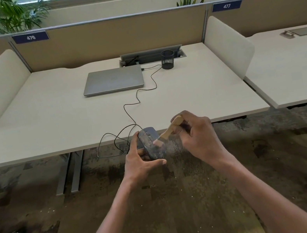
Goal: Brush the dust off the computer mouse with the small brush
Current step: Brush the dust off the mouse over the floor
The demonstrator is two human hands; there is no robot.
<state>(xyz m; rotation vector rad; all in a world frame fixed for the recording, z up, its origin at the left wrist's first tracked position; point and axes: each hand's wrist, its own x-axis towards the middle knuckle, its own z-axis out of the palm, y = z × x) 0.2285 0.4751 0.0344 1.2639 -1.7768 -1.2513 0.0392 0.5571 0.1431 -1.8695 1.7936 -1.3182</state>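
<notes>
Midway through a cleaning pass, a computer mouse (150, 144) is held just below the centre of the frame, lifted clear of the bench (186, 98) and suspended past its near edge, above the carpet. In the single head view, the mouse is cradled from the left side and beneath by the left hand (139, 163), whose fingers (136, 138) are wrapped around its flank while the thumb lies under its near end. A small brush (168, 131) with a pale wooden handle is pinched in the closed fingers of the right hand (198, 137), and its bristles are laid against the upper right side of the mouse shell.

A thin black cable (138, 96) is seen trailing from the far end of the mouse, looping across the bench up to a closed laptop (112, 80) in the upper middle of the frame, beside a black mesh pen cup (167, 59).

The mouse is judged light and rigid, with a smooth plastic shell likely to slip if gripped loosely; a hold on its two long sides, as shown, is thought safest, the buttons and wheel being left free for the bristles. The tethering cable is judged a possible snag should the mouse be turned far. The brush is judged light and stiff in the handle, soft at the tip, and best held well back on the wood.
</notes>
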